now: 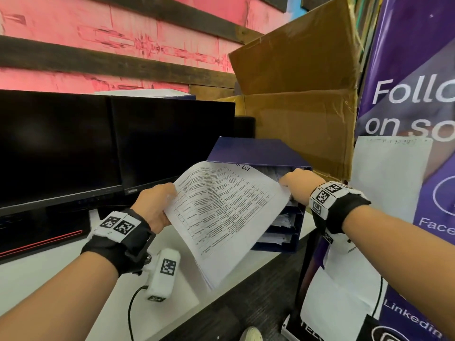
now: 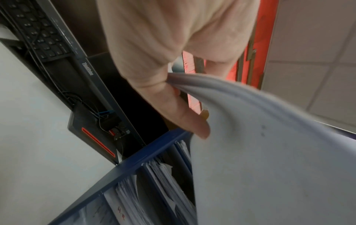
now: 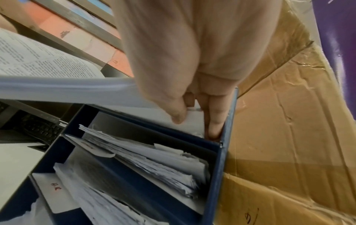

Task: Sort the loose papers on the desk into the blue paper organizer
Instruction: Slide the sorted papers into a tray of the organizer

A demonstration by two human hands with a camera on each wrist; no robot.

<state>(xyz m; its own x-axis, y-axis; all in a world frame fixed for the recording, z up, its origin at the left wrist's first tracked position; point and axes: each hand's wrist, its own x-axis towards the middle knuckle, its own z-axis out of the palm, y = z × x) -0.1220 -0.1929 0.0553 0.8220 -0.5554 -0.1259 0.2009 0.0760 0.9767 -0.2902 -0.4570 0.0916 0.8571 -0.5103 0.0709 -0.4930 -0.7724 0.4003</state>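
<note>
A thick stack of printed papers (image 1: 229, 212) hangs tilted in front of the blue paper organizer (image 1: 258, 151), held between both hands. My left hand (image 1: 170, 205) pinches its left edge, thumb on the underside in the left wrist view (image 2: 192, 121). My right hand (image 1: 289, 179) pinches the far right corner at the organizer's top slot. In the right wrist view, the right hand (image 3: 196, 126) has its thumb on the sheet and fingers (image 3: 213, 129) against the organizer's side wall (image 3: 221, 167). The lower slots hold papers (image 3: 163, 164); one divider is marked "H.R" (image 3: 55, 188).
Two dark monitors (image 1: 118, 143) stand on the white desk (image 1: 37, 279) at left, a keyboard (image 2: 42, 33) beneath them. A large cardboard box (image 1: 300, 99) sits right behind the organizer. A purple banner (image 1: 413, 70) stands at right. The desk edge runs diagonally below the papers.
</note>
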